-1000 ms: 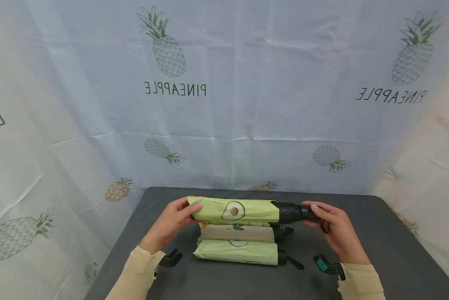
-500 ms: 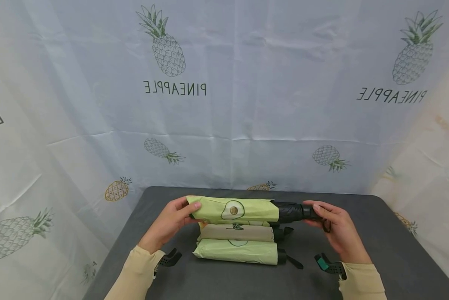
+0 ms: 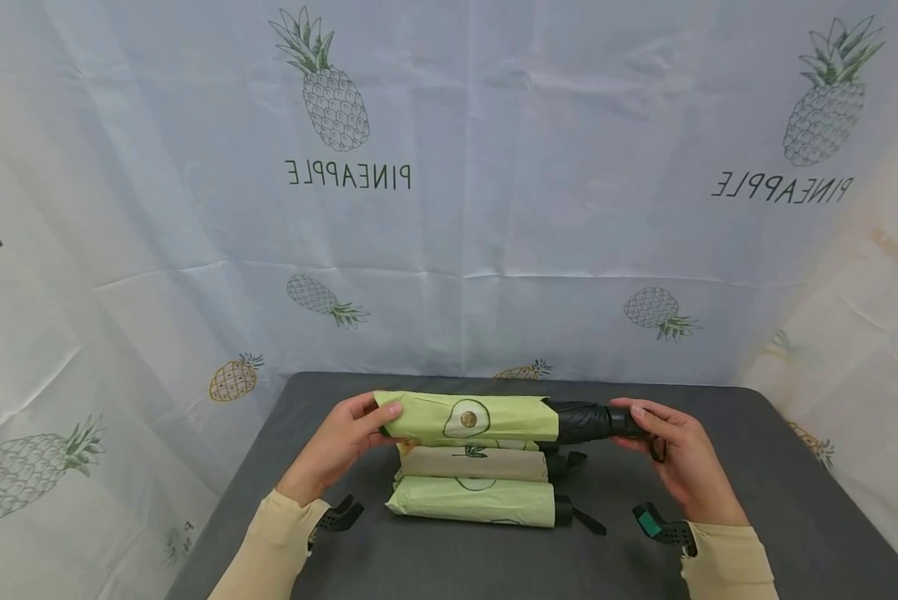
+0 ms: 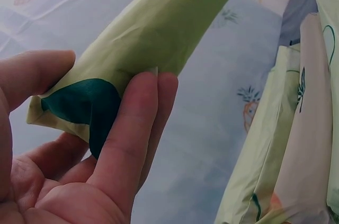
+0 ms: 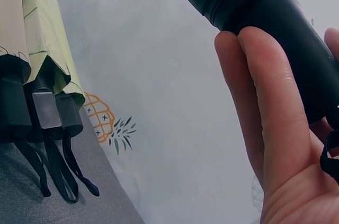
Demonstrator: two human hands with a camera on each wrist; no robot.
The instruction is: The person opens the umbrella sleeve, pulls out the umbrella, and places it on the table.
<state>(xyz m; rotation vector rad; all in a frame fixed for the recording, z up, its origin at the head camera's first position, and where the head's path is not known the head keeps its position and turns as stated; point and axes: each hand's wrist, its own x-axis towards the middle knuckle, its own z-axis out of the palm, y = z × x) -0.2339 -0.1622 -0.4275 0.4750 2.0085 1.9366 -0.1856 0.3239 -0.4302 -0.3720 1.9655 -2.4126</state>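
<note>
A folded black umbrella [image 3: 580, 422] sticks part way out of the right end of a light green avocado-print sleeve [image 3: 419, 417], held level above the table. My left hand [image 3: 340, 442] grips the sleeve's closed end between thumb and fingers; in the left wrist view the fingers [image 4: 130, 128] curl round its dark green patch. At the other end, my right hand [image 3: 677, 454] holds the black handle [image 5: 291, 49], with the wrist strap [image 3: 657, 450] hanging by the palm. How much of the umbrella is inside the sleeve is hidden.
On the dark grey table [image 3: 434, 567], just below the held umbrella, lie a beige sleeved umbrella [image 3: 494, 465] and a light green one [image 3: 479, 502] in front. Another green one [image 5: 45, 28] lies behind, mostly hidden. Pineapple-print cloth [image 3: 464, 225] hangs around the table.
My right hand has moved slightly to the right with the handle, and a little more of the black umbrella shows beyond the sleeve. My left hand has stayed in place.
</note>
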